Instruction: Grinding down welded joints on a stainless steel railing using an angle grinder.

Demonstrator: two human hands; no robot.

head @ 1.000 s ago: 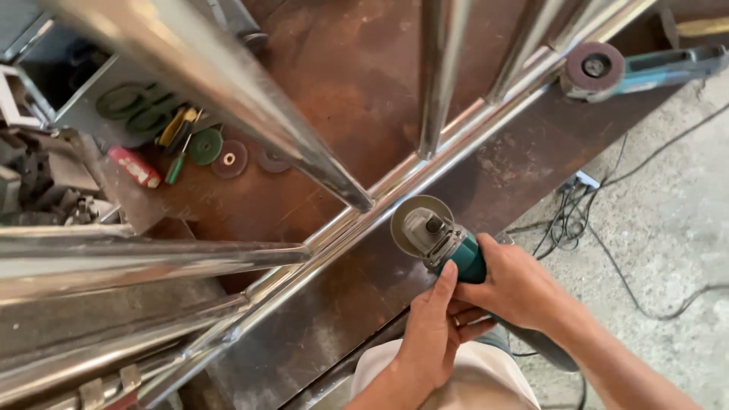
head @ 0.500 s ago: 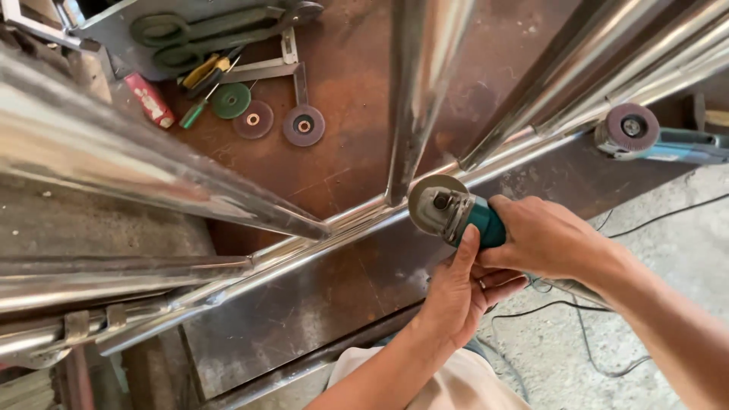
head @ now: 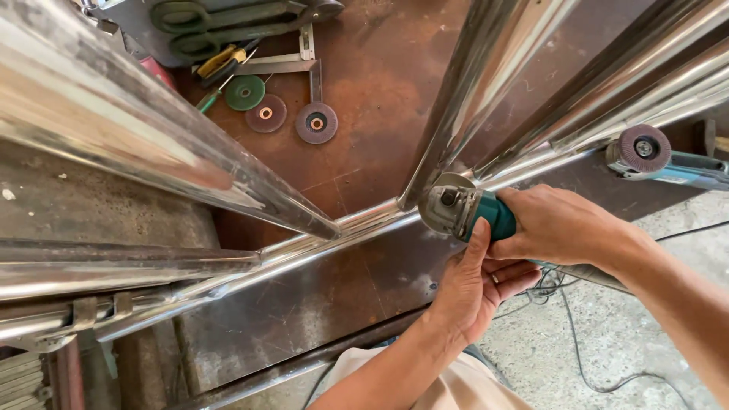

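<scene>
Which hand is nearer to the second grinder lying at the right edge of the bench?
Right. The right hand grips the teal grinder just below-left of the second grinder; the left hand sits lower and farther left.

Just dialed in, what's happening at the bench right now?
A person holds a teal angle grinder in both hands: the right hand grips its body, the left hand steadies it from below. Its disc sits against the polished steel tube frame, at a joint where an upright meets the long rail. A second grinder and loose discs lie on the rusty worktable.
</scene>
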